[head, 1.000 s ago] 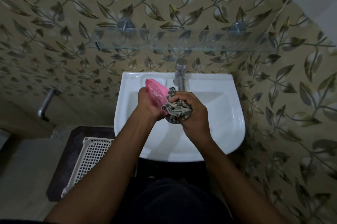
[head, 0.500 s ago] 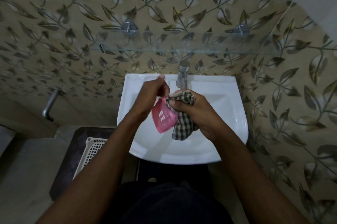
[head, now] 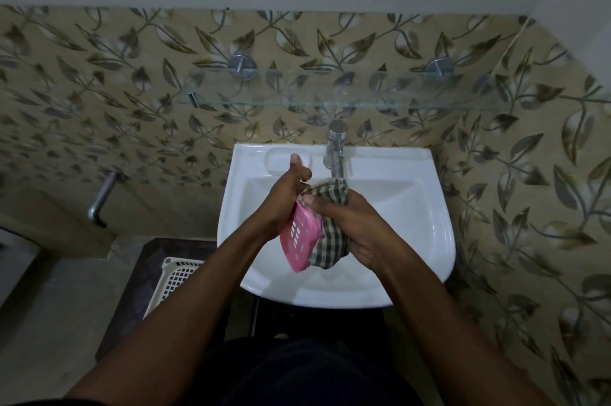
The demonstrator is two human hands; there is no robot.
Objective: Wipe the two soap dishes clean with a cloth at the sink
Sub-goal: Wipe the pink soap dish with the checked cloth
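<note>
left hand [head: 284,197]: closed around the upper end of the pink soap dish, thumb sticking up toward the sink's back ledge.
right hand [head: 350,223]: bunched tight on the checked cloth, thumb pressing it against the dish.
pink soap dish [head: 299,240]: held tilted above the basin, slotted face toward the camera, lower end free; only 1 dish is in view.
checked cloth [head: 330,237]: wadded along the dish's right edge, touching it, a fold rising just below the tap spout.
sink [head: 413,207]: white, wall-mounted, both hands over its bowl.
tap [head: 335,149]: chrome, at the back rim, just beyond the cloth.
glass shelf [head: 330,101]: on the leaf-patterned tile above the tap.
white basket [head: 175,276]: lattice plastic, on the floor left of the sink, partly hidden by the left forearm.
</note>
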